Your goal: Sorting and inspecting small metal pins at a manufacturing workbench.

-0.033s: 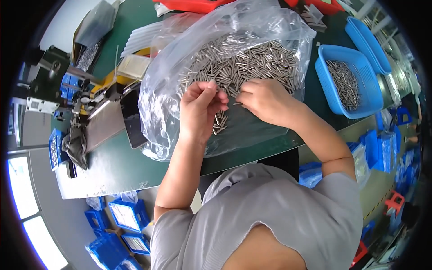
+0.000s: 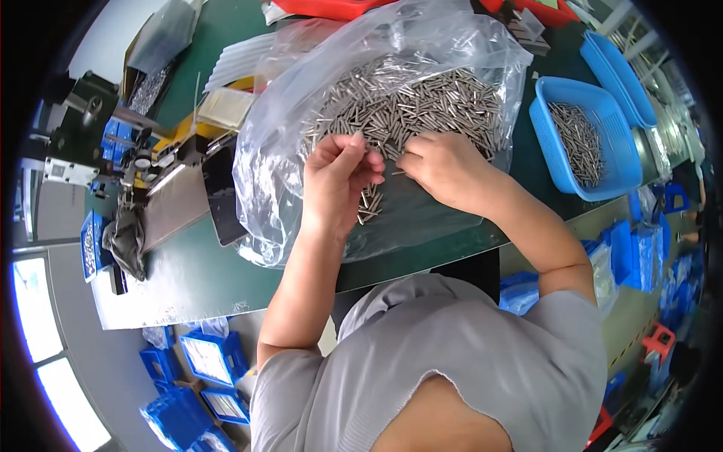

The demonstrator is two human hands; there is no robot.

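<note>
A big heap of small metal pins (image 2: 444, 105) lies on a clear plastic bag (image 2: 263, 181) spread over the green table. At the near edge of the heap, my left hand (image 2: 335, 181) is closed, thumb against curled fingers. Whatever it holds is too small to make out. Just to its right, my right hand (image 2: 448, 169) is closed in a pinch, palm down, with the end of one metal pin showing at its fingertips. A smaller group of loose pins (image 2: 368, 203) lies on the bag beside my left hand.
Right of the bag stands a blue plastic basket (image 2: 553, 154) partly filled with pins, with another blue basket (image 2: 617, 75) behind it. A dark flat tray (image 2: 221, 197) and a metal fixture (image 2: 143, 162) sit to the left. Red trays (image 2: 331, 7) line the far side.
</note>
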